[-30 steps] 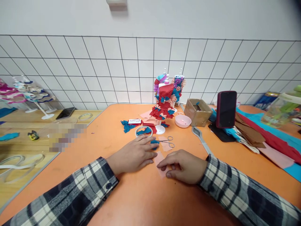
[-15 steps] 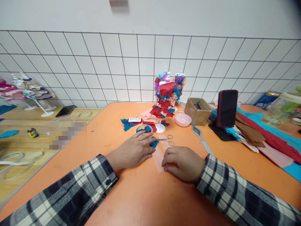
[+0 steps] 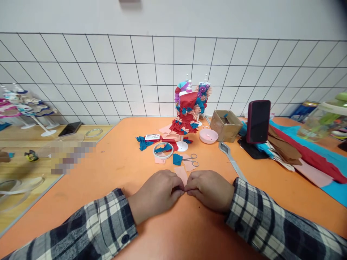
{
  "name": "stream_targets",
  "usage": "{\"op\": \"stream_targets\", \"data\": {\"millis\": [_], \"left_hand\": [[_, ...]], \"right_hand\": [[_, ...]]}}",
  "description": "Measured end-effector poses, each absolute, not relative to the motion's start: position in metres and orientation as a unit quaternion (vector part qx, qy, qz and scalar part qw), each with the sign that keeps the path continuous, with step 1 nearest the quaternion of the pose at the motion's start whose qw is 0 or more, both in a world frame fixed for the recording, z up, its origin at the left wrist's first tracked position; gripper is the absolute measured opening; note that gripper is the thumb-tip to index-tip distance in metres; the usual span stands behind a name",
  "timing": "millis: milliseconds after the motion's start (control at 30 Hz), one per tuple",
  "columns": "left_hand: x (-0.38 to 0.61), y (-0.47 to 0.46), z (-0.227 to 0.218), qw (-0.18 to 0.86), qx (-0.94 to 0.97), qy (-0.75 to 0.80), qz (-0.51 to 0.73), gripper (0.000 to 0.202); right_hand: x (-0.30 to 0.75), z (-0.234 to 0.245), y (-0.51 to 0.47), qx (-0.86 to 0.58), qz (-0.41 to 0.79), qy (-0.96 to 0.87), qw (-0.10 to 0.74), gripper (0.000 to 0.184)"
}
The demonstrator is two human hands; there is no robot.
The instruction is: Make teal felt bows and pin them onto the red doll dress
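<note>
A strip of pink crepe paper point(image 3: 181, 174) lies on the orange table between my hands. At its near end, my left hand point(image 3: 159, 193) and my right hand point(image 3: 211, 189) are closed in pinches on the paper, their fingertips almost touching. The pinched edge is mostly hidden by my fingers. Just beyond the strip are small scissors point(image 3: 191, 160), their blades on a blue piece of crepe paper point(image 3: 177, 159). To the left of them lies a roll of tape point(image 3: 154, 153) with blue paper inside its ring.
A small dress form point(image 3: 187, 112) in red ruffles stands behind, with others at its back. Right of it are a pink bowl point(image 3: 208, 136), a cardboard box point(image 3: 225, 126), a grey strap-like tool point(image 3: 230, 159) and an upright phone point(image 3: 258, 121). Coloured paper sheets point(image 3: 311, 155) lie far right.
My left hand has drawn back from beside the tape roll and blue paper to the near end of the pink strip and closed there. My right hand has hardly moved.
</note>
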State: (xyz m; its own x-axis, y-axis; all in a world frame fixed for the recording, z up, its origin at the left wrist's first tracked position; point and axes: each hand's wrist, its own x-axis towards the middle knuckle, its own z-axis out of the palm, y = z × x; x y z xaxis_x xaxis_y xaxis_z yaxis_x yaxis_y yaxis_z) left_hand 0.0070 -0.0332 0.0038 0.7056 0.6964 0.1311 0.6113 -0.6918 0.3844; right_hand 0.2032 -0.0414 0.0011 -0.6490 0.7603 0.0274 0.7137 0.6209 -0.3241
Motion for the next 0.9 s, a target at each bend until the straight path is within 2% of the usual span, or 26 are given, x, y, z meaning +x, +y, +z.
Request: {"op": "stream_targets", "data": {"millis": [167, 333, 467, 633, 900], "left_hand": [[0.0063, -0.0322, 0.0040, 0.143, 0.923, 0.340, 0.110, 0.017], [0.0101, -0.0343, 0.0022, 0.096, 0.922, 0.357, 0.118, 0.017], [0.0124, -0.0353, 0.0027, 0.100, 0.917, 0.361, 0.134, 0.015], [0.0119, -0.0349, 0.0028, 0.117, 0.912, 0.364, 0.149, 0.013], [0.0126, -0.0333, 0.0013, 0.108, 0.917, 0.355, 0.144, 0.015]], "right_hand": [[0.2005, 0.0027, -0.0439, -0.448, 0.148, -0.878, 0.083, 0.017], [0.1996, 0.0020, -0.0449, -0.501, 0.198, -0.833, 0.128, 0.015], [0.1992, 0.0019, -0.0435, -0.517, 0.228, -0.813, 0.142, 0.011], [0.1982, -0.0003, -0.0434, -0.508, 0.210, -0.824, 0.140, 0.016], [0.1937, -0.0013, -0.0467, -0.510, 0.159, -0.837, 0.123, 0.011]]}}
